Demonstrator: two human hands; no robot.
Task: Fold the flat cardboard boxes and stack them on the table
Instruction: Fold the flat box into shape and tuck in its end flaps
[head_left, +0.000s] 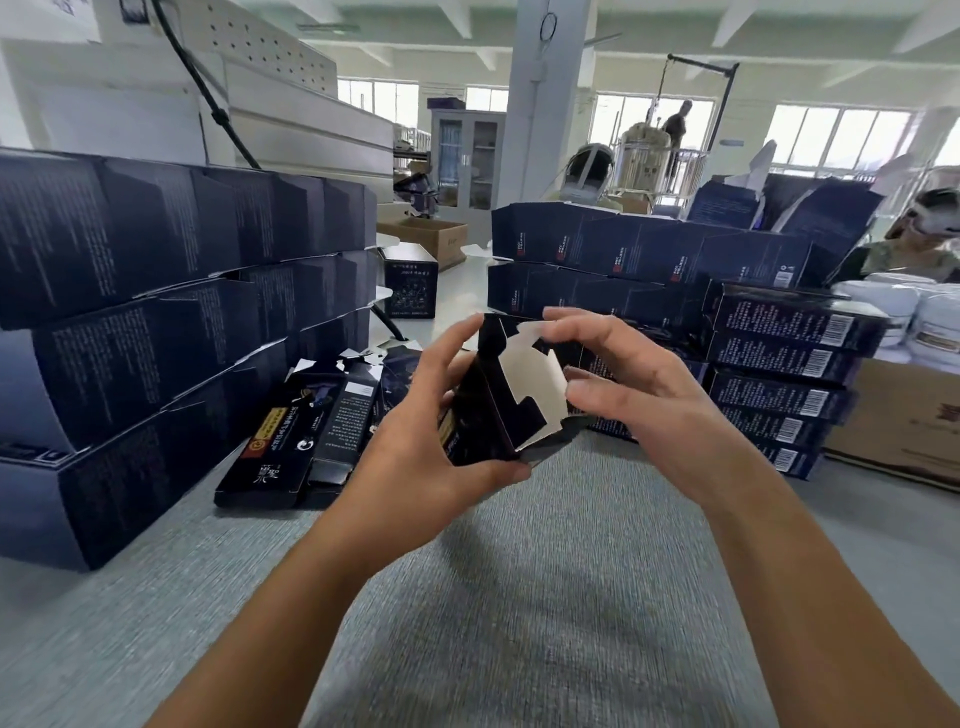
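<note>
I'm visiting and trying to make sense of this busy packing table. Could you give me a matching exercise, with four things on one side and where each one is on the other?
Things:
1. half-folded box
2. flat boxes
3. tall stack
4. brown carton

Places:
A. piled at far left
B. held by left hand and right hand
C. far right
D. lying flat at the stack's foot

Pairs: 1-B, 2-D, 3-A, 4-C.
</note>
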